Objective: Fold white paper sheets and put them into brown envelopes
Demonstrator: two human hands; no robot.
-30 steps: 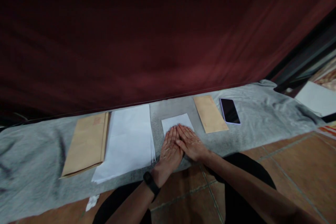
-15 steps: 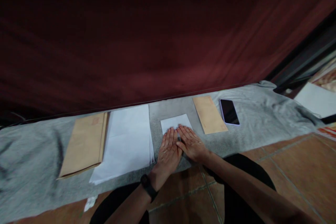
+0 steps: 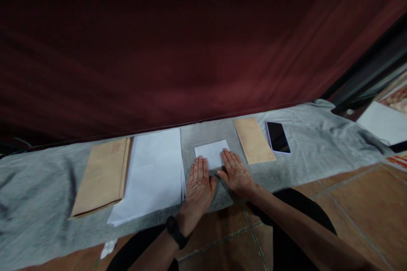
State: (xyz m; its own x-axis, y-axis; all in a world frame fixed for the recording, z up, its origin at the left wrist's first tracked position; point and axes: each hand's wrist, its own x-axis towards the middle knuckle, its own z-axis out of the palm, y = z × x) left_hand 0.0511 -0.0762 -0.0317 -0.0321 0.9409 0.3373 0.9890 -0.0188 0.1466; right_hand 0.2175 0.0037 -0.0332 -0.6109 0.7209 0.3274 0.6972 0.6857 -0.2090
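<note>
A small folded sheet of white paper lies flat on the grey cloth in front of me. My left hand rests palm down with its fingertips on the paper's left part. On the right part lie the fingertips of my right hand, flat and stretched out, thumb apart. Between the two hands the paper's near edge shows. Right of the paper is a single brown envelope. To the left lies a stack of large white sheets.
A pile of brown envelopes lies at the left, partly against the white sheets. A phone in a purple case is at the right. Grey cloth covers the low surface, with a dark red curtain behind and tiled floor in front.
My hands have slid apart from the paper's middle, the left one to the left and the right one slightly to the right. More of the paper shows between them.
</note>
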